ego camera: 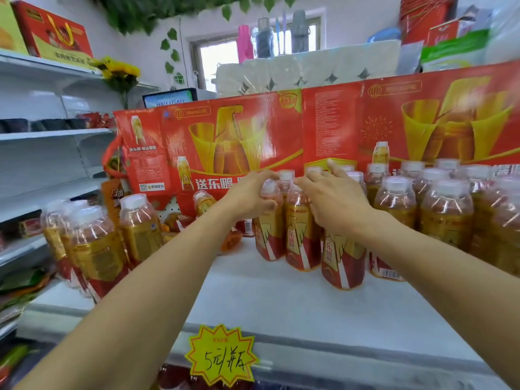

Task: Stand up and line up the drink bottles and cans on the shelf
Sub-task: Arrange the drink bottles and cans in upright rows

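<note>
Bottles of a golden drink with white caps stand on the white shelf (281, 299) in two groups; the larger group (439, 218) crowds the middle and right, backed by red and gold cartons (351, 122), while a smaller cluster (92, 237) stands at the left end, well apart; between the two, near the back, one bottle (204, 202) leans tilted against the carton; the left hand (250, 197) curls round the neck and cap of the leftmost bottle of the big group (268, 220), thumb in front and fingers over the top; the right hand (334, 198) rests on the caps of the neighbouring bottles, fingers spread apart and mostly straight, forefinger raised toward the carton, the second bottle (301, 235) just under its fingertips; both forearms reach in from the lower edge; a yellow starburst price tag (222, 356) hangs on the shelf's front lip; side shelving (53, 133) runs along the left; white paper rolls (306, 68) sit above the cartons, with a window behind them.
</note>
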`<action>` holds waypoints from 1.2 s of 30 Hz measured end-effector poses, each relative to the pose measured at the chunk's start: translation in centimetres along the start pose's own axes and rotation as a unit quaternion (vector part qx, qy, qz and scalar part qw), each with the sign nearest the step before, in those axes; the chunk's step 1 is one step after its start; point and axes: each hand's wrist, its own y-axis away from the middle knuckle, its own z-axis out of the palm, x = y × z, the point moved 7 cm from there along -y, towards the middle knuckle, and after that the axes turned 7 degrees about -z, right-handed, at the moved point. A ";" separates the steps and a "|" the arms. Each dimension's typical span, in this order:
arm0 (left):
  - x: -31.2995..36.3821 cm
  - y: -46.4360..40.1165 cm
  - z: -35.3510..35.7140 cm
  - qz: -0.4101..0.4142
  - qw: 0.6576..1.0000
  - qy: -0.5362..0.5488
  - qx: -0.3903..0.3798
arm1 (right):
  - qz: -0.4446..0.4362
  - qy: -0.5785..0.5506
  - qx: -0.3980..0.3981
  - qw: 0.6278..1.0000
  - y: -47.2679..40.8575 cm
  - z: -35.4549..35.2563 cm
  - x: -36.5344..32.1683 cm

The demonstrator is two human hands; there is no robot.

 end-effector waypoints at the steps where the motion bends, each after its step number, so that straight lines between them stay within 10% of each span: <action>1: 0.1 -0.6 0.3 -0.001 1.000 0.009 -0.006 | 0.004 -0.008 -0.001 1.000 0.0 0.0 0.2; 30: -0.5 2.2 3.3 -0.028 0.987 0.161 -0.011 | 0.060 -0.094 -0.011 0.994 1.7 -0.9 1.4; 36: -3.1 9.9 1.1 0.022 0.989 0.107 0.097 | 0.020 -0.176 0.122 0.977 2.7 -2.1 -3.5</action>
